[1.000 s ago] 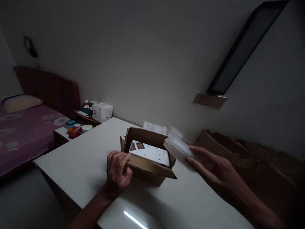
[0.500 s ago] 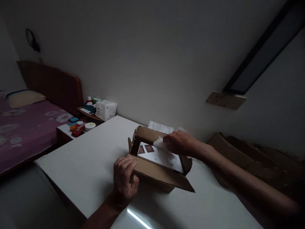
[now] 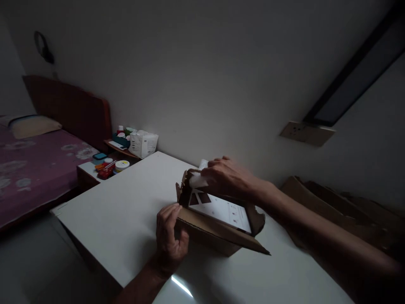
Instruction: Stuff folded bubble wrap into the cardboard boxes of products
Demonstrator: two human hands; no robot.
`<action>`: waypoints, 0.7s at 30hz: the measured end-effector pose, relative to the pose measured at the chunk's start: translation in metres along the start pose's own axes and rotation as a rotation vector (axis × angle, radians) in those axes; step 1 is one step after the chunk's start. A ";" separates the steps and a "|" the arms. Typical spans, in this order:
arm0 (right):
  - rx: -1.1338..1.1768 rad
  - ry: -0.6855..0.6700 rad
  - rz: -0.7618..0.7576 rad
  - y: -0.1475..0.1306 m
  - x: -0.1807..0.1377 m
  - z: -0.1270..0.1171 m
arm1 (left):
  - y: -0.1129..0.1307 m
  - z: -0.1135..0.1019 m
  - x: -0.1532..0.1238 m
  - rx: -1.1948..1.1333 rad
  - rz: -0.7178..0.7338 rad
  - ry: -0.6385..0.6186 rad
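An open cardboard box (image 3: pixel 209 230) stands on the white table, its near flap folded outward. Inside lies a flat white printed package (image 3: pixel 223 211) with dark brown panels at its left end. My left hand (image 3: pixel 171 234) grips the box's near left corner, fingertips curled over the flap edge and thumb below. Over the far side of the box, my right hand (image 3: pixel 226 175) is closed around a crumpled white tissue (image 3: pixel 198 180), which hangs at the far left inside corner. The palm and part of the far box wall are hidden behind the right hand.
The white table (image 3: pixel 126 211) reaches to the wall. Behind my right hand is a bit of clear plastic wrap (image 3: pixel 203 163). Brown cardboard (image 3: pixel 316 211) lies at the right. A bedside stand (image 3: pixel 90 175) holds jars and packets, beside a bed (image 3: pixel 47 164).
My right hand has moved left with the tissue, from over the package to the box's far left corner. More of the package's right end now shows. The left hand keeps its hold.
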State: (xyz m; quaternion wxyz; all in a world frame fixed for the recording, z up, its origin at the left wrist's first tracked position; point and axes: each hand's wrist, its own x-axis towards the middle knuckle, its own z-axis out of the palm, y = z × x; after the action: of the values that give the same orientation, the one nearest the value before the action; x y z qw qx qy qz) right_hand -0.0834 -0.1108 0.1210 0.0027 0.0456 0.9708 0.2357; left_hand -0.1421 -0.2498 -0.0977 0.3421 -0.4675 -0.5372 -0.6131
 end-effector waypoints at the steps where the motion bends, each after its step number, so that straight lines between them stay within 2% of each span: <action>1: -0.038 0.024 -0.036 -0.007 0.004 0.001 | -0.001 0.000 0.000 0.001 -0.008 0.001; 6: -0.116 0.015 -0.332 -0.025 0.019 0.003 | -0.004 0.002 0.004 0.002 -0.033 0.042; 8: -0.133 0.020 -0.403 -0.027 0.023 0.004 | -0.004 0.002 0.005 0.001 -0.048 0.048; 15: -0.085 -0.085 -0.351 -0.032 0.035 0.009 | -0.004 0.000 0.008 -0.017 -0.080 0.031; 21: 0.081 -0.095 -0.480 -0.034 0.043 0.027 | -0.005 0.002 0.009 -0.033 -0.069 0.046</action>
State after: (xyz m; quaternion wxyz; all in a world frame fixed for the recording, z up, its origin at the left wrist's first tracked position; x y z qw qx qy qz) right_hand -0.1288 -0.1246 0.0823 0.1025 -0.1751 0.9612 0.1869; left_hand -0.1488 -0.2467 -0.0912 0.3253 -0.4399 -0.5349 -0.6438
